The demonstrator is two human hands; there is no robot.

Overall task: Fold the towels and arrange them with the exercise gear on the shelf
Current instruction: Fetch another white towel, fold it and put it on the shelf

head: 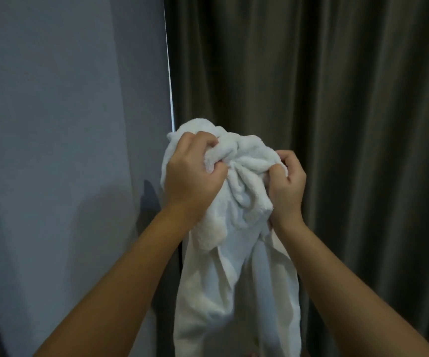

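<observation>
Dark brown curtain [337, 99] behind, grey wall [66, 99] at left, left hand [193, 176] and right hand [286, 186] each clutching the bunched white towel [234, 266] (no writing legible).

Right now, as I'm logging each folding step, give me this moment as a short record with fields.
held: white towel, bunched at the top, lower part hanging down
left hand: grips the towel's upper left
right hand: grips the towel's upper right
folding: not yet done
behind: grey wall at left, dark curtain at right
</observation>
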